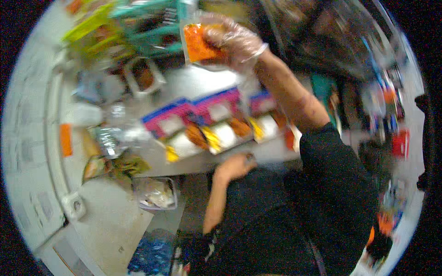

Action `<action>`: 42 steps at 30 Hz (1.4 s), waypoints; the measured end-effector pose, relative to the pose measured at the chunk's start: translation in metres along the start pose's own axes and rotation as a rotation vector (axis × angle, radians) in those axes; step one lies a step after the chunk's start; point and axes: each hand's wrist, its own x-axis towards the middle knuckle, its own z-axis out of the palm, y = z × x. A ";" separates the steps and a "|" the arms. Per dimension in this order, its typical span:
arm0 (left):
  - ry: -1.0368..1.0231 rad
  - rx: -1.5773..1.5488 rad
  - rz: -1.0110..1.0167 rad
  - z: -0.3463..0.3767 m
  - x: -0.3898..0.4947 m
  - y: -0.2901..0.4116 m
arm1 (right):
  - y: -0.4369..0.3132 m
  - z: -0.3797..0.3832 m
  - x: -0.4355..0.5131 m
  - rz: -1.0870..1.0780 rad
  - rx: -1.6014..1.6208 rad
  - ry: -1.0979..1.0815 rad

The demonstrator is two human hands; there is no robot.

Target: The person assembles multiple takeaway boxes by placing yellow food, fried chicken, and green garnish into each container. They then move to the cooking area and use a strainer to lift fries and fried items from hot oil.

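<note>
My right hand (236, 39), in a clear plastic glove, is raised over the far side of the counter. It grips a clear packet with bright orange contents (197, 43). Below it stands a row of open meal boxes with pink and blue lids (215, 110), holding what looks like white rice (222, 132), a yellow food strip (211, 138) and a brown piece of food (197, 134). At the counter's near edge, close to my body, lies my bare left hand (236, 165). Its fingers are blurred, so its grip is unclear.
A white tub with brown contents (143, 74) stands back left, below teal packaging (148, 27). Clear plastic wrapping (110, 141) and green leafy-looking material (131, 165) lie left. A plastic container (157, 193) sits lower, above a dark blue bag (152, 252).
</note>
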 end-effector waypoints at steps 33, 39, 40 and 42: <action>0.920 0.405 -0.312 0.215 0.209 0.098 | -0.040 -0.321 -0.405 0.010 -1.441 -0.297; 0.077 0.580 -0.931 0.184 0.203 0.185 | -0.225 -0.539 -0.533 -0.365 -0.630 0.194; 0.078 0.639 -0.938 0.185 0.209 0.223 | -0.252 -0.572 -0.557 -0.370 -0.456 0.348; 0.367 0.191 -0.844 0.202 0.242 0.315 | -0.301 -0.629 -0.593 -0.584 -0.112 0.487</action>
